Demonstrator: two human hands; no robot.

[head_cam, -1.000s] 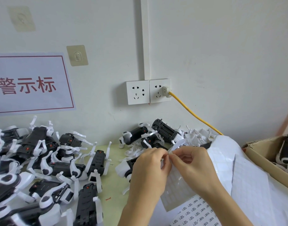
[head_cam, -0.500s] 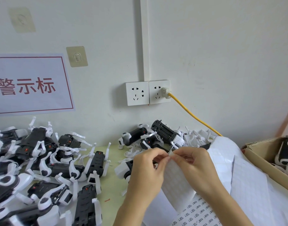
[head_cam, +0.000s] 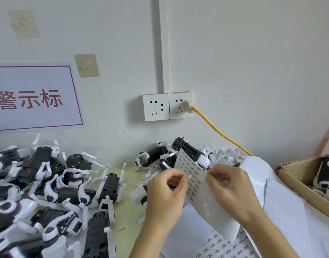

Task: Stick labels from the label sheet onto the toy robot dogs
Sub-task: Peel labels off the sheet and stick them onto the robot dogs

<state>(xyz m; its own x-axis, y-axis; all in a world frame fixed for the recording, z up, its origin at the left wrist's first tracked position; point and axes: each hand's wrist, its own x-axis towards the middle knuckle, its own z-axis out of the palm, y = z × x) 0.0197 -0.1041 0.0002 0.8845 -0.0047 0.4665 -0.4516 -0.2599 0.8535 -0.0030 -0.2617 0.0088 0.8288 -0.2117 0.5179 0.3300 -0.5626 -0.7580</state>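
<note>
A white label sheet (head_cam: 194,175) with rows of small printed labels stands upright between my hands. My left hand (head_cam: 166,195) pinches its left edge with thumb and forefinger. My right hand (head_cam: 229,189) pinches the sheet from the right. Behind the sheet lies a small heap of black-and-white toy robot dogs (head_cam: 156,155) against the wall. One white-bodied dog (head_cam: 138,196) lies on the table right below my left hand. A big pile of toy dogs (head_cam: 54,192) covers the left of the pale green table (head_cam: 129,175).
More label sheets (head_cam: 217,244) and spent white backing sheets (head_cam: 290,211) lie under and right of my hands. A cardboard box (head_cam: 297,183) with toy dogs stands at the right. A yellow cable (head_cam: 219,133) runs from the wall socket (head_cam: 180,105) down behind the sheets.
The label sheet has been lifted and unfolded upward, so its printed labels now face me. My hands have drawn slightly apart along it.
</note>
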